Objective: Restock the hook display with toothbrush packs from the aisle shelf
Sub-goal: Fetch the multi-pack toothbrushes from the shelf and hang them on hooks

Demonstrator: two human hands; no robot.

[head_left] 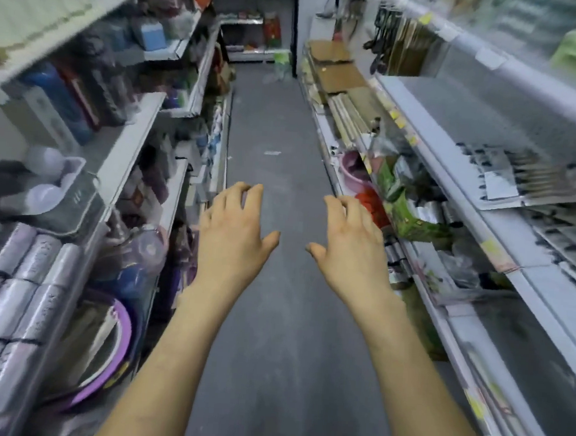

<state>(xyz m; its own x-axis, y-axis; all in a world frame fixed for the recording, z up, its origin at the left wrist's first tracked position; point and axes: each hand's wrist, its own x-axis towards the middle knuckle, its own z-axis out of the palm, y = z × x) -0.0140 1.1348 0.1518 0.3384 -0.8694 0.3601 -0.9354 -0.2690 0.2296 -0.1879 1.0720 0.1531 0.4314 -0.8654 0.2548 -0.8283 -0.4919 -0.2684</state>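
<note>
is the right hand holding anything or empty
Empty. The right hand is held out above the floor of the aisle, fingers loosely spread and slightly bent, with nothing between them.

Saw grey floor (278, 133) mid-aisle. Found silver rolls (24, 269) and a purple-rimmed basin (117, 342) on the left shelves (130, 134); flat cardboard (336, 72), a pink basin (351, 174), green packs (411, 218) on the right shelves (545, 291).
</note>
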